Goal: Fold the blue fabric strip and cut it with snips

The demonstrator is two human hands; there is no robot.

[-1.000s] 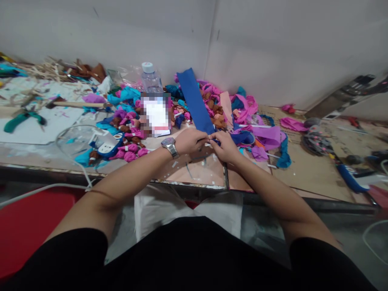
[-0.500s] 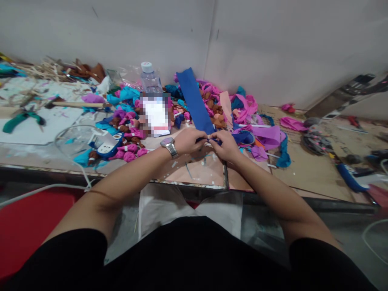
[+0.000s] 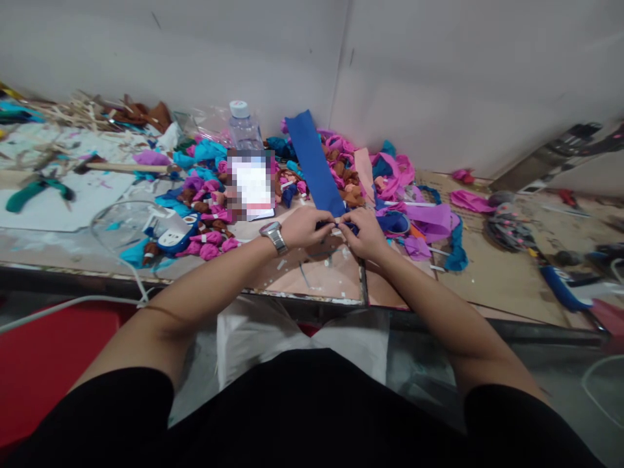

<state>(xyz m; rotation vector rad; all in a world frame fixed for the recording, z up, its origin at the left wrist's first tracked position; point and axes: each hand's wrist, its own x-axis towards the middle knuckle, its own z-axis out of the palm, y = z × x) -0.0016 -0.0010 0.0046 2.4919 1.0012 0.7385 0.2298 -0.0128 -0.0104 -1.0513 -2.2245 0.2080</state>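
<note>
My left hand (image 3: pixel 306 227) and my right hand (image 3: pixel 363 233) meet fingertip to fingertip over the front part of the table. Both pinch a small dark blue piece of material, mostly covered by the fingers. A long flat blue strip (image 3: pixel 316 162) lies just beyond them, slanting back toward the wall. Its near end reaches my fingers; whether it joins the pinched piece I cannot tell. Under my hands, small white scraps lie on the tabletop (image 3: pixel 322 283). Bunched purple fabric (image 3: pixel 431 221) lies to the right of my right hand.
A phone (image 3: pixel 252 185) and a capped bottle (image 3: pixel 244 127) stand behind a heap of knotted pink and brown pieces (image 3: pixel 207 244). Green-handled pliers (image 3: pixel 39 192), a hammer (image 3: pixel 127 168) and a blue-white device (image 3: pixel 178 234) with a cable are at left. Cardboard (image 3: pixel 475 260) lies at right.
Both hands stay in the same place with only slight finger movement. The view has shifted a little; the strip and the heaps lie as before.
</note>
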